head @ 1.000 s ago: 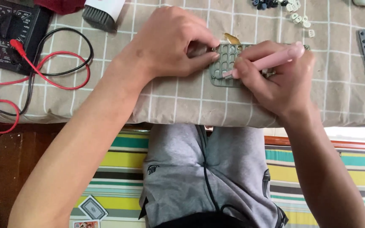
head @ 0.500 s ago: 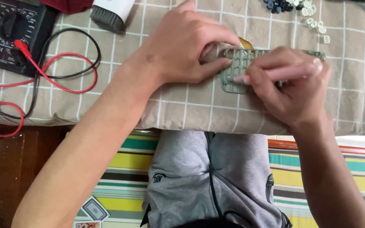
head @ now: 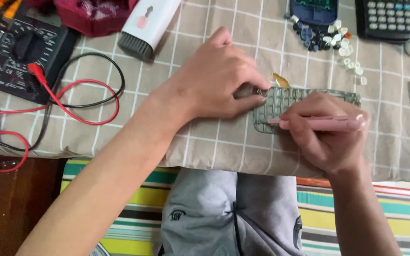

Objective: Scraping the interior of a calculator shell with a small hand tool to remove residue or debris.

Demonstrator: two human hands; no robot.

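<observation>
Pink tool [head: 323, 124] (slim), right hand [head: 330, 137], gridded keypad frame [head: 274, 106], left hand [head: 217, 78]

A pink tool [head: 323, 124] is lying over a grey-green gridded panel [head: 274, 106]. Beige cloth [head: 214, 142] is showing white checks, red and black leads [head: 79, 102] crossing it.

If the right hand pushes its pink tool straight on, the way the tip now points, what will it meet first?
The right hand aims the pink tool leftward across the grey grid panel. Beyond that, probably the left hand's fingertips holding the panel's left end.
</observation>
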